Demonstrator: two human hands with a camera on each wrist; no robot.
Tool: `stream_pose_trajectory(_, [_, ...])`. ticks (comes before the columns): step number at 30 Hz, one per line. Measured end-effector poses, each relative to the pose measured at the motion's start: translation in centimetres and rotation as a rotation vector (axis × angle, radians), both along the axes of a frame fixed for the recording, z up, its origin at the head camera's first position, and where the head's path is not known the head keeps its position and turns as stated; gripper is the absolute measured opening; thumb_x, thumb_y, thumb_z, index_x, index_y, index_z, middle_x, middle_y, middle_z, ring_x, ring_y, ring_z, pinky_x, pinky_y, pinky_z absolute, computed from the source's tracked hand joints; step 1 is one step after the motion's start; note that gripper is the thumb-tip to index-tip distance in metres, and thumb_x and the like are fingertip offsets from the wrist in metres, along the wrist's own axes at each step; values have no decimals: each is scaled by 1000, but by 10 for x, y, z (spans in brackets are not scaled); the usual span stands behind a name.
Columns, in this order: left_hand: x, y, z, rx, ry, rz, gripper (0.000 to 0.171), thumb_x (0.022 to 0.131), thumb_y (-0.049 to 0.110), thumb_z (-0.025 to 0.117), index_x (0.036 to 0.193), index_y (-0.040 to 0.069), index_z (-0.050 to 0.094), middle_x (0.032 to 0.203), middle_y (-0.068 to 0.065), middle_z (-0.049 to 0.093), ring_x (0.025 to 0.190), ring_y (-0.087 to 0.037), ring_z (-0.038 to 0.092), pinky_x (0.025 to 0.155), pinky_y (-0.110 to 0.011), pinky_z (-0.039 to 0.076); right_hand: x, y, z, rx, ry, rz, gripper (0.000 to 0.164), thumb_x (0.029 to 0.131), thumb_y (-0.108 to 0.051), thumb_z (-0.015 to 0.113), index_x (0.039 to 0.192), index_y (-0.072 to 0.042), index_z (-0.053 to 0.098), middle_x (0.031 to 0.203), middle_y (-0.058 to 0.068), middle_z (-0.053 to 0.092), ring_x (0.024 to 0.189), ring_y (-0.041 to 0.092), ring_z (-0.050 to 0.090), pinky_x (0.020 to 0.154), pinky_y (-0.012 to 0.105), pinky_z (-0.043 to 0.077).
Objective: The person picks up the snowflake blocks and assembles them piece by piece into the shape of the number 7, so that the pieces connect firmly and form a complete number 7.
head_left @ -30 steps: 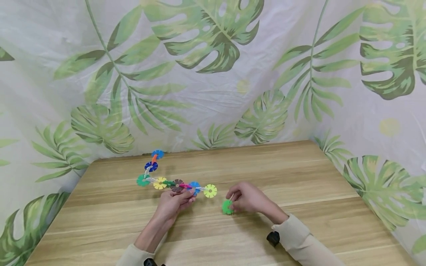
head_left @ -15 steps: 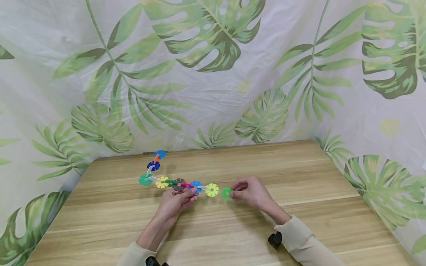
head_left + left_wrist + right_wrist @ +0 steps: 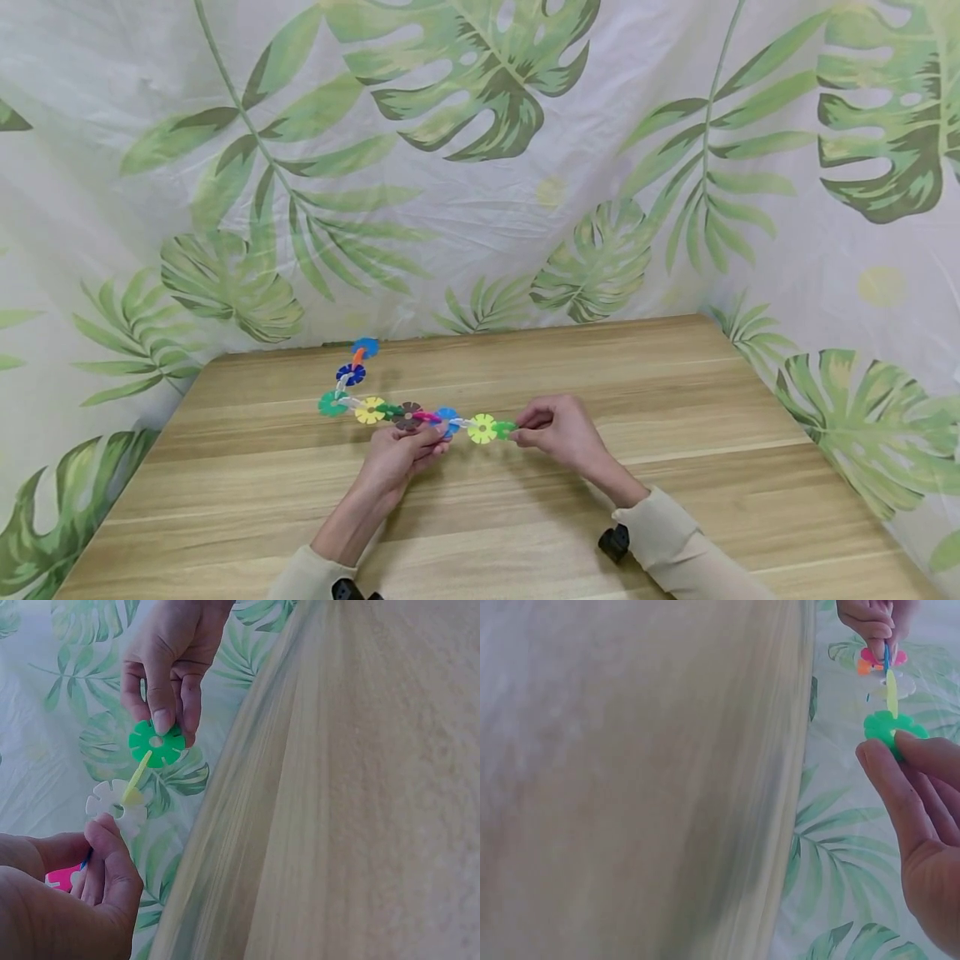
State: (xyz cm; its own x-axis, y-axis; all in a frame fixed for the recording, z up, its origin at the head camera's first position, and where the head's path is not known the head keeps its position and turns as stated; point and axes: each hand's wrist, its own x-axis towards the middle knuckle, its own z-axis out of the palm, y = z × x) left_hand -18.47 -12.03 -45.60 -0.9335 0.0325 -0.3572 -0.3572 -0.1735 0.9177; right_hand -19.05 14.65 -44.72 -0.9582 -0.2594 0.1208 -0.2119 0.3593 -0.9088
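Note:
My left hand point(image 3: 397, 457) pinches a chain of notched plastic snowflake discs near its light blue disc point(image 3: 447, 415). From there the chain runs left through pink, brown, dark green and yellow discs, then turns back at a teal disc point(image 3: 330, 403). At its right end is a yellow-green disc point(image 3: 476, 428), seen edge-on in the left wrist view, beyond a white disc point(image 3: 102, 796). My right hand point(image 3: 564, 432) pinches a bright green disc point(image 3: 139, 741) between thumb and fingers. This disc meets the yellow-green one at its edge; how deeply their slots engage is unclear.
A wood-grain table point(image 3: 675, 517) lies under both hands. Behind it hangs a pale cloth point(image 3: 480, 225) printed with green leaves. Small black devices, such as the one at my right cuff point(image 3: 615, 543), are worn on both wrists.
My right hand has raised the bright green disc and brought it left against the yellow-green disc. The left hand keeps its hold, and the chain has shifted slightly right.

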Motion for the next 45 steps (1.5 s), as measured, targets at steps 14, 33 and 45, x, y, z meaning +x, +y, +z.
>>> stream_pose_trajectory(14, [2,-2,2,-11,13,7,12,99,6,71,106,-4,71,89,-6,80,76,-7,72,72,-20,64,3,-9,0,32,43,-35,7,85,0,83,86,-3,77,83,10,79,72,13,75,62,19,60])
stream_pose_trajectory(33, [0,1,4,-26,7,7,9,98,7,73,99,-1,69,85,-5,78,69,-6,63,61,-16,55,1,-12,1,-11,-29,-25,12,83,1,85,84,-4,74,82,10,78,73,14,76,62,24,62])
stream_pose_trajectory(45, [0,-2,8,3,3,19,15,98,7,72,108,-3,68,86,-4,77,70,-5,63,62,-15,56,0,-17,9,-27,-30,-6,12,83,3,84,84,-3,73,85,11,78,74,14,75,65,30,64])
